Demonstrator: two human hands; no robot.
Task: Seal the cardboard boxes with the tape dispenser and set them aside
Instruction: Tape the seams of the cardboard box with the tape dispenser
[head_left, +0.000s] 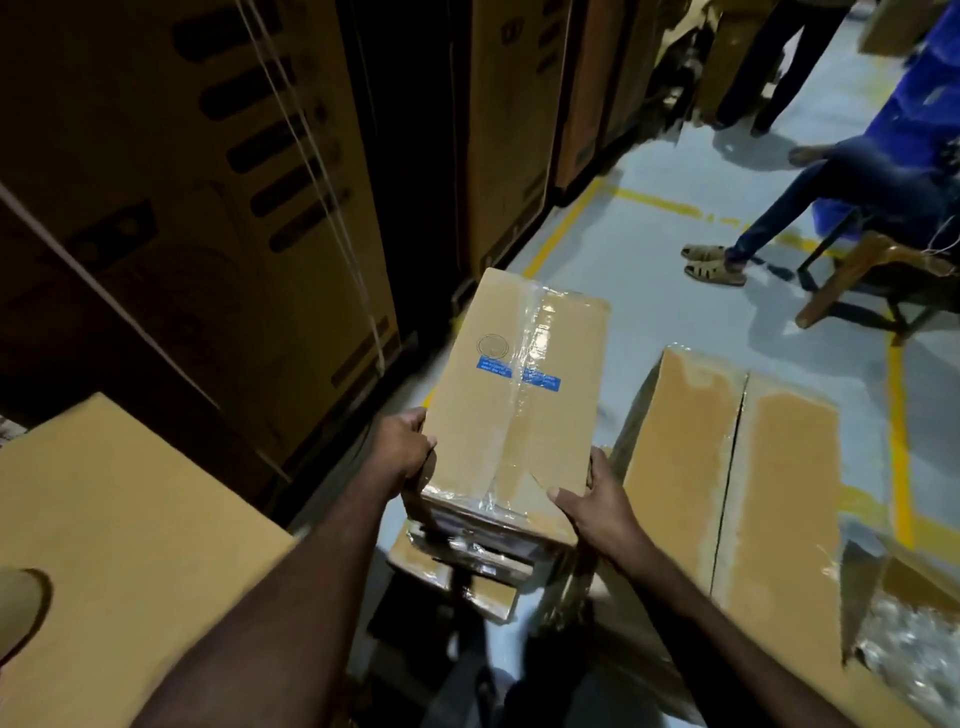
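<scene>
A long cardboard box (519, 384) with clear tape along its top seam and a blue label is held above the floor in the middle of the view. My left hand (400, 449) grips its near left corner. My right hand (592, 499) grips the near right corner, thumb on the top face. Below its near end lies another small taped box (457, 582), partly hidden. No tape dispenser is in view.
A large flat box (737, 478) with a taped seam lies right of the held box. Another carton (119, 561) stands at the near left. Tall stacked cartons (208, 208) line the left. A seated person's legs (769, 228) and a wooden chair (872, 280) are at the far right.
</scene>
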